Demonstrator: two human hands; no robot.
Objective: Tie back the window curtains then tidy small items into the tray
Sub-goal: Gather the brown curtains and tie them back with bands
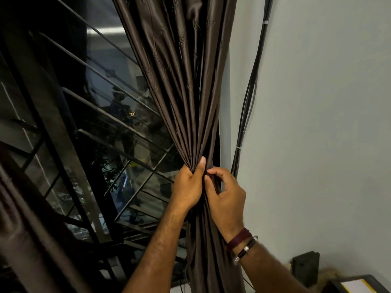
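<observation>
The left hand (189,187) is clenching the gathered folds of the dark brown curtain (186,81), fingers curled round the bunch with the thumb pressing up along it. The right hand (226,197) is working just beside it, its fingers (211,172) pinching a narrow dark strip at the gather; whether that strip is a tie-back or a fold of the fabric itself, I cannot tell. The curtain is hanging at the right edge of the window (110,123), close to the grey wall (317,102).

To my mind, the step is going well if the left hand is keeping the bunch tight and level while the right is passing the strip round it, so no pleat is slipping free. Pulling downward too hard is likely straining the fabric above.

Counting: two hands, both busy on one curtain in the middle; a second curtain (27,218) is showing at the lower left, untied. A bundle of black cables (251,92) is running down the wall, bound by two pale ties. The right wrist is wearing three bands (241,244). No tray is clearly visible; a desk (355,280) corner is peeking in at the lower right.
</observation>
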